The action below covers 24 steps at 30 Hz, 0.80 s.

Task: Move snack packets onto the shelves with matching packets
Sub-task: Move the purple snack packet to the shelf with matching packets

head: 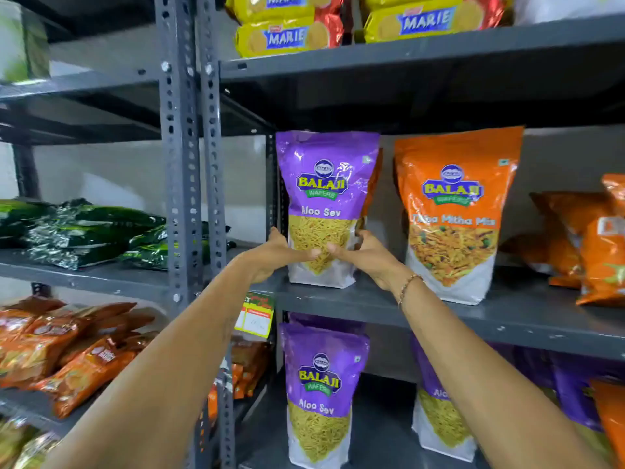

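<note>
Behind our purple Balaji Aloo Sev packet (326,204) an orange pack hides, perhaps Tikha Mitha Mix like its neighbour (455,214). Left hand (275,253) and right hand (367,257) clasp the purple packet's base, upright on the middle shelf (507,319); matching Aloo Sev (321,394) stands below.

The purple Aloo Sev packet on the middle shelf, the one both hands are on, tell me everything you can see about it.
The purple Aloo Sev packet is a glossy plastic stand-up pouch: purple top with the Balaji Wafers logo, a panel of yellow sev below, and a white base. It stands upright on the grey middle shelf, at its left end beside the orange Tikha Mitha Mix packet. The left hand and right hand clasp its lower part from either side. An orange packet edge shows just behind it.
</note>
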Motion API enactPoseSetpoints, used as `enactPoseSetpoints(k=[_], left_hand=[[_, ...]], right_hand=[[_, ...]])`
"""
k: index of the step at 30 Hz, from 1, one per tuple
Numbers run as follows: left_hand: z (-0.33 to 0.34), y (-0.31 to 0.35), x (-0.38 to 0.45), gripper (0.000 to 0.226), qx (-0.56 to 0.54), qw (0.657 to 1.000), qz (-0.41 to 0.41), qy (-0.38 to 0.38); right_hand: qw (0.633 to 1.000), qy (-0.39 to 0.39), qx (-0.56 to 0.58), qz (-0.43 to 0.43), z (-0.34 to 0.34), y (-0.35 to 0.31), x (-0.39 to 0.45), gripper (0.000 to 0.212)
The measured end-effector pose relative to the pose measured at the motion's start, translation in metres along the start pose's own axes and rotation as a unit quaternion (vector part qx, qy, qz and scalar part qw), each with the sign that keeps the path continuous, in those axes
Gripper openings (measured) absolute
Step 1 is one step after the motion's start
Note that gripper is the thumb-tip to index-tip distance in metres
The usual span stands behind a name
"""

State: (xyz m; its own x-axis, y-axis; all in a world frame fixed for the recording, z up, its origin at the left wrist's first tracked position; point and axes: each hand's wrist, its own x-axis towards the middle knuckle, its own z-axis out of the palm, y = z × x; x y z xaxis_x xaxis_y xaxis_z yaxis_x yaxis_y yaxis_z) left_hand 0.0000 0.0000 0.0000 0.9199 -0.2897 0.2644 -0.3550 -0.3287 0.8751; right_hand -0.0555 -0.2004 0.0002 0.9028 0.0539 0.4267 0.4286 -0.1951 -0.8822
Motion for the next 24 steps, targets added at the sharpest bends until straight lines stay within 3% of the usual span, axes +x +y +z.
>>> enactPoseSetpoints(k=[2,4,6,12,16,18,21,24], left_hand=[[0.008,0.007,-0.009,0.115,0.002,1.000,-0.006,-0.021],[0.015,0.012,-0.015,0.055,-0.015,0.999,0.014,-0.025],[0.019,0.013,-0.018,0.035,-0.019,0.999,0.033,-0.006],[0.009,0.019,-0.037,0.055,-0.029,0.997,0.019,0.063],[0.010,0.029,-0.067,0.088,-0.023,0.997,0.033,0.068],[0.015,0.036,-0.086,0.089,-0.024,0.996,0.043,0.069],[0.030,0.041,-0.117,0.095,-0.016,0.996,0.058,0.065],[0.053,0.039,-0.147,0.087,-0.012,0.996,0.074,0.057]], right_hand=[[1.000,-0.015,0.004,-0.010,0.000,0.003,0.002,0.039],[0.999,-0.025,0.009,-0.018,-0.005,0.011,0.006,0.039],[1.000,-0.016,0.017,-0.014,-0.003,0.012,0.005,0.050],[0.999,0.027,0.028,-0.004,-0.001,0.006,-0.006,0.061],[0.999,0.041,0.028,-0.008,-0.004,-0.010,-0.043,0.045],[0.998,0.056,0.012,-0.010,-0.008,-0.023,-0.068,0.034],[0.997,0.077,-0.004,-0.010,-0.017,-0.038,-0.109,0.039],[0.996,0.090,-0.014,-0.008,-0.024,-0.043,-0.153,0.037]])
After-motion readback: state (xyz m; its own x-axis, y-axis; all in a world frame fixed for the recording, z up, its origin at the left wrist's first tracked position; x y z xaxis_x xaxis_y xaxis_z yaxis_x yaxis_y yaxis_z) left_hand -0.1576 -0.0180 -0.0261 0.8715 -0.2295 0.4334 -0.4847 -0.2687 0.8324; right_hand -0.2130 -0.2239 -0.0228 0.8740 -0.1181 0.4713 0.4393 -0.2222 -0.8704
